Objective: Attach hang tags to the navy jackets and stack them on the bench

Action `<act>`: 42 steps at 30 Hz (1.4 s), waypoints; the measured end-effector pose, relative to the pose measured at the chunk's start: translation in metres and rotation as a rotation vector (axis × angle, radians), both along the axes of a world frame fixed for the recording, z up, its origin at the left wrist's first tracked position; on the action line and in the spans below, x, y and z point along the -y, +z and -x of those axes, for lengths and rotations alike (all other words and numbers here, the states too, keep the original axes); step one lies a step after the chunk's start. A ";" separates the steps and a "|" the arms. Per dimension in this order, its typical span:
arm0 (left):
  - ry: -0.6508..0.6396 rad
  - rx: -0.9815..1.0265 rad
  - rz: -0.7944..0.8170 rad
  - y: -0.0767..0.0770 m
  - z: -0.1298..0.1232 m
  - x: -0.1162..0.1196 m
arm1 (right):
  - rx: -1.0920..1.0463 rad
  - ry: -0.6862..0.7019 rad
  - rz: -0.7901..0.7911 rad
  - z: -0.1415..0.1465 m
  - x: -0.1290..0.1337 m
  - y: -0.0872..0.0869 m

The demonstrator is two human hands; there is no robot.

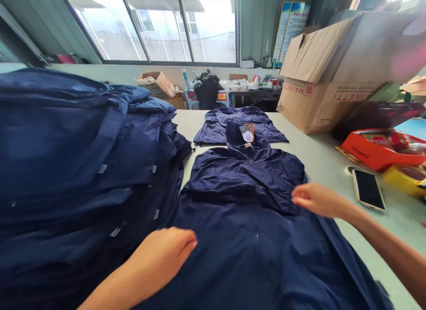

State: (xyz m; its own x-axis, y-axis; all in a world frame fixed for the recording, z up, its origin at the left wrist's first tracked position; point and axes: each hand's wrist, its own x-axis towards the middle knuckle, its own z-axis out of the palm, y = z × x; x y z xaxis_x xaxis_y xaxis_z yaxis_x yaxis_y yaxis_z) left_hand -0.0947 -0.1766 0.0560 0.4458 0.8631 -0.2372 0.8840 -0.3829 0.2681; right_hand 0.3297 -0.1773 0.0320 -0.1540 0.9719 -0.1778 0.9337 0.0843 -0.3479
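A navy hooded jacket (253,252) lies spread over the table in front of me, its hood away from me and a hang tag (247,133) at the collar. My right hand (314,200) is closed, fingers curled in a pinch on the jacket's fabric at its right side. On the lower left of the same jacket, my left hand (168,252) is closed too, thumb against the fist; its fingertips are largely hidden, and fabric seems gripped under them. Past the hood lies another folded navy garment (219,123).
A tall pile of navy garments (76,137) fills the left side. To the right are a large cardboard box (299,101), an orange box (372,154) of small items, a phone (368,190) and a yellow tape roll (404,181). A cluttered bench (256,94) stands below the window.
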 end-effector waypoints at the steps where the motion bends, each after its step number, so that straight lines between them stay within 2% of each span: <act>1: -0.043 0.036 0.012 0.011 -0.018 -0.010 | 0.019 -0.015 -0.120 0.007 -0.024 -0.003; 2: -0.052 0.102 -0.013 0.017 -0.036 -0.024 | 0.057 -0.027 -0.235 0.014 -0.047 -0.011; 3: -0.041 0.193 -0.071 0.018 -0.053 -0.041 | 0.114 -0.037 -0.280 0.019 -0.068 -0.021; 5: -0.060 0.354 -0.143 0.007 -0.083 -0.079 | 0.192 -0.134 -0.215 0.029 -0.101 -0.047; 6: -0.088 0.416 -0.149 -0.004 -0.095 -0.099 | 0.202 -0.125 -0.154 0.032 -0.110 -0.060; 8: -0.135 0.511 -0.162 -0.029 -0.113 -0.134 | 0.202 -0.083 -0.093 0.036 -0.117 -0.083; 11: -0.104 0.620 -0.155 -0.062 -0.132 -0.170 | 0.181 0.042 -0.115 0.035 -0.101 -0.102; 15: 0.025 0.726 -0.164 -0.086 -0.153 -0.195 | 0.158 0.155 -0.193 0.033 -0.063 -0.104; 18: 0.086 0.772 -0.172 -0.096 -0.165 -0.207 | 0.133 0.178 -0.216 0.035 -0.045 -0.093; 20: 0.086 0.798 -0.223 -0.099 -0.171 -0.214 | 0.110 0.153 -0.225 0.038 -0.045 -0.080; 23: 0.122 0.864 -0.318 -0.100 -0.180 -0.226 | 0.026 0.036 -0.316 0.046 -0.072 -0.060; 26: 0.282 0.970 -0.315 -0.100 -0.192 -0.241 | -0.201 -0.124 -0.427 0.061 -0.126 -0.050; 29: 0.430 1.100 -0.286 -0.107 -0.201 -0.260 | -0.581 -0.355 -0.378 0.081 -0.186 -0.056; 32: 0.513 1.164 -0.287 -0.124 -0.201 -0.277 | -0.955 -0.560 -0.199 0.098 -0.229 -0.072; 34: 0.542 1.172 -0.257 -0.135 -0.196 -0.284 | -1.067 -0.577 -0.128 0.104 -0.243 -0.085; 37: 0.503 1.136 -0.251 -0.147 -0.192 -0.289 | -1.110 -0.503 -0.141 0.105 -0.250 -0.100; 42: 0.368 0.987 -0.335 -0.146 -0.200 -0.283 | -1.110 -0.463 -0.135 0.099 -0.255 -0.105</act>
